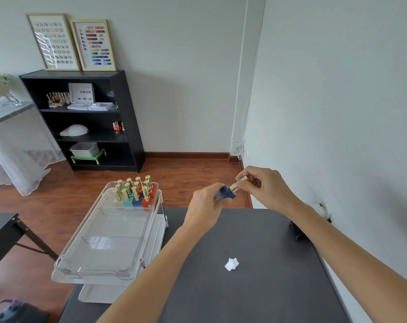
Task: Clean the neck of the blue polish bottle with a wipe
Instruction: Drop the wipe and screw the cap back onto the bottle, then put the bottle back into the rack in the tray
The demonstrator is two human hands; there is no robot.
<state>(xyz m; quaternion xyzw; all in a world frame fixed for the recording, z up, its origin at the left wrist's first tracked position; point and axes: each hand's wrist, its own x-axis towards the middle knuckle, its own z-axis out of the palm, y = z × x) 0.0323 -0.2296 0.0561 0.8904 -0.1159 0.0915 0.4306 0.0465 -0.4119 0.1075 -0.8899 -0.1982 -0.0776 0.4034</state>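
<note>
Your left hand (pixel 206 203) grips the dark blue polish bottle (pixel 225 192) above the black table's (pixel 267 287) far edge, your right hand (pixel 265 185) pinches its gold cap (pixel 241 180), and the crumpled white wipe (pixel 231 264) lies on the tabletop nearer you.

The blue bottle (pixel 225 192) is held tilted in the air, gold cap (pixel 241 180) on; a crumpled white wipe (pixel 231 264) lies on the bench (pixel 267 287).
</note>
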